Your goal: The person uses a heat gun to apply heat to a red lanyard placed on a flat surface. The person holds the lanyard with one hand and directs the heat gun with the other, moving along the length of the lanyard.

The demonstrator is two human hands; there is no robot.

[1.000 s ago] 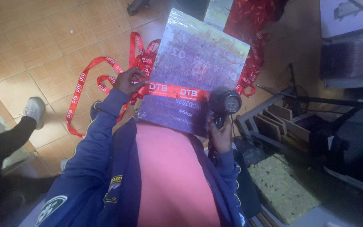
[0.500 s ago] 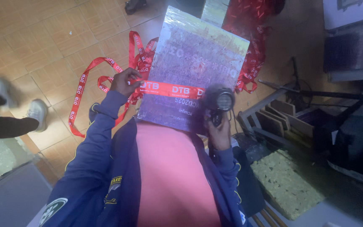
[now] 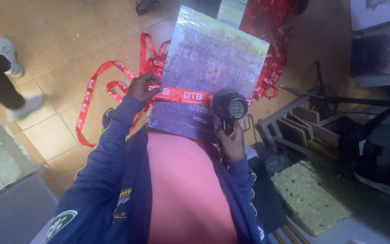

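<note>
- A person's legs in dark trousers and pale shoes [image 3: 6,49] stood on the tiled floor [image 3: 55,40], far out to the left of the left hand's fingers.
- Loops of red ribbon [image 3: 96,86] lay on the floor, just left of those fingers and behind them.
- The left hand [image 3: 141,86] was closed over the left edge of the board. Its fingers [image 3: 152,79] pinched the red band [image 3: 183,96] against the board.
- The big flat board wrapped in shiny plastic [image 3: 213,63] sat between the two hands, leaning on the person's pink top. Its long side ran away from the body, with the far end tipped a bit to the right. Its purple face looked up at the camera.
- The red band ran straight across the board, from the left fingers to the tool.
- The right hand [image 3: 232,143] was wrapped tight round the handle of a black heat gun [image 3: 229,106]. The round end of the gun faced up at the camera, just above those fingers and touching the board's right edge.
- The hot gun sat very near the plastic and the band. I think too much heat in one spot could melt a hole or wrinkle the wrap.
- The left fingers were on the same band, so hot air could maybe sting them.
- If the left fingers let go, the band could slide crooked, or the board could tip off to the floor.
- More red ribbon [image 3: 274,68] lay past the board, up and right of the right fingers. A foam block [image 3: 308,199] and wooden frames [image 3: 303,131] lay to their right.
</note>
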